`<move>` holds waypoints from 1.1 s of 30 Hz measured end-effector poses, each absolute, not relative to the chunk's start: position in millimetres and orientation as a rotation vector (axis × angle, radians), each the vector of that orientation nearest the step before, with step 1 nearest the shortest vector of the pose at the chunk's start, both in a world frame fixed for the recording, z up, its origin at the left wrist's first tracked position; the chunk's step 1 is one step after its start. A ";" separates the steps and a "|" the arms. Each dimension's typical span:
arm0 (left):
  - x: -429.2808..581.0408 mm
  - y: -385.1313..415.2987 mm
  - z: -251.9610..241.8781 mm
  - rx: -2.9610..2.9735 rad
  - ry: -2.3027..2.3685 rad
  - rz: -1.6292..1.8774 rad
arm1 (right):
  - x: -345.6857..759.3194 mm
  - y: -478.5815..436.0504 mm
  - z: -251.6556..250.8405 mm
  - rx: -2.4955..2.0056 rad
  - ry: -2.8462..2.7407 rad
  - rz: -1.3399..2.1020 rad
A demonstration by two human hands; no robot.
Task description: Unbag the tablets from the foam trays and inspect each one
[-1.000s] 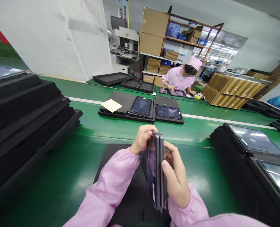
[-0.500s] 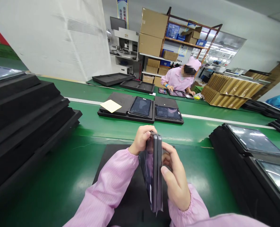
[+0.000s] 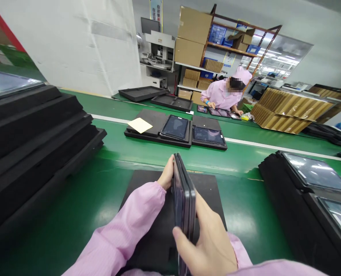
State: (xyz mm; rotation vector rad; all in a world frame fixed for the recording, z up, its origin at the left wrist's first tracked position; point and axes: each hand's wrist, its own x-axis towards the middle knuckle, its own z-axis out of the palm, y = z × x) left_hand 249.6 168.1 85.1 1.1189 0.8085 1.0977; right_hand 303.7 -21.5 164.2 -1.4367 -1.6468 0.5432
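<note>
I hold a dark tablet (image 3: 183, 199) upright on its edge above a black foam mat (image 3: 150, 230) on the green bench. My left hand (image 3: 167, 177) grips its far left side, with most of the fingers hidden behind the device. My right hand (image 3: 209, 241) clasps the near right side, thumb pressed on the front edge. The screen side faces left and reflects my pink sleeve.
Stacks of black foam trays stand at the left (image 3: 35, 134) and at the right with tablets on top (image 3: 311, 180). Two tablets in trays (image 3: 176, 130) lie on the belt ahead. A person in pink (image 3: 223, 96) works at the far bench by cardboard boxes (image 3: 285, 111).
The tablet has tilted and come closer to me. My right hand slid down to its near end, and my left-hand fingers no longer wrap over the top edge.
</note>
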 end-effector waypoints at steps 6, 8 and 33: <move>242.0 201.7 113.4 0.987 0.902 1.151 | 296.7 -33.8 147.0 -1.543 -1.816 0.644; 236.3 213.7 125.4 0.987 0.898 1.200 | 300.8 -27.7 150.7 -1.543 -1.926 0.722; 225.5 235.6 121.6 1.017 0.883 1.346 | 345.8 24.0 177.7 -1.393 -2.225 1.126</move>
